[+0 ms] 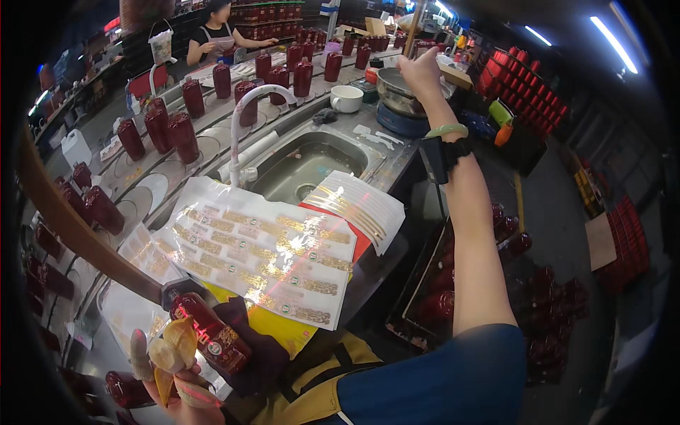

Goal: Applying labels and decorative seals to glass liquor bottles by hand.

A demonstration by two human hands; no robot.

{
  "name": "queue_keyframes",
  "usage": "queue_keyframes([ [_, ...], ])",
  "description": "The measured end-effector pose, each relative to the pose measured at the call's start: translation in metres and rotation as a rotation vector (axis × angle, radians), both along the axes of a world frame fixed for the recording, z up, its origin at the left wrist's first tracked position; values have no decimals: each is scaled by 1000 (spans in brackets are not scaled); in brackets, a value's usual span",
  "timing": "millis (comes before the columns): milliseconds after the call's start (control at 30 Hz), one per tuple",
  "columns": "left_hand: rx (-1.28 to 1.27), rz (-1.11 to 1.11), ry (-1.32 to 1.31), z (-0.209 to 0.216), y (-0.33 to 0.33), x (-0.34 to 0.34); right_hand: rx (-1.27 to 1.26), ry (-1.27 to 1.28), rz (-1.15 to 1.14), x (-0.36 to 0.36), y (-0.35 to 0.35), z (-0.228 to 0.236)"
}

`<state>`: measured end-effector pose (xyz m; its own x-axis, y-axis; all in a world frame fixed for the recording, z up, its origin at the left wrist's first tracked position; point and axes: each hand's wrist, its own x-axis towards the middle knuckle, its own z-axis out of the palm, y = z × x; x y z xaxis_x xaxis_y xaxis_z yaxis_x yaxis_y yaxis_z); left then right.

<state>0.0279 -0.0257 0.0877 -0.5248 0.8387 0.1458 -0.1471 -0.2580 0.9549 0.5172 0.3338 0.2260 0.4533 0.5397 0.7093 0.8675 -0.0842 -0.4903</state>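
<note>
My left hand (177, 386), at the lower left, has its fingers apart, with beige and yellow covers on several fingertips. Beside it a dark red bottle (219, 340) with a gold label leans on a dark cloth (244, 319); whether the fingers touch it I cannot tell. My right arm stretches far forward, and the right hand (422, 73) is over a metal pot (398, 91), thumb and a finger apart, the other fingers partly hidden. Clear sheets of gold labels (273, 251) lie in front of me, next to a sheet with gold strips (358, 209) and a yellow packet (280, 329).
A steel sink (312, 159) with a white curved tap (241, 120) lies beyond the sheets, a white cup (346, 98) behind it. Several red bottles (184, 134) stand along a conveyor at the left. Across it works another person (219, 39). Crates of bottles (432, 304) stand at the right.
</note>
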Motion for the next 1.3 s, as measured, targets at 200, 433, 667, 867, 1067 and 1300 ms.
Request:
queue_keyframes([
  [200,-15,10,21,2,-4,2,0,-73,676,-116,-44,-4],
  [433,51,-105,20,-20,-5,-6,-380,184,1670,-270,-210,-80],
  [667,26,-110,-16,-17,-10,-1,-382,521,1901,-329,-241,-124],
  [867,-38,-97,-112,-32,-2,-7,-691,835,1792,-338,-249,-137],
  [1067,-53,-89,-260,-27,6,-6,-738,876,1743,-335,-249,-142],
  [1300,-98,-218,-374,-31,2,-12,-738,1009,1686,-342,-254,-154],
])
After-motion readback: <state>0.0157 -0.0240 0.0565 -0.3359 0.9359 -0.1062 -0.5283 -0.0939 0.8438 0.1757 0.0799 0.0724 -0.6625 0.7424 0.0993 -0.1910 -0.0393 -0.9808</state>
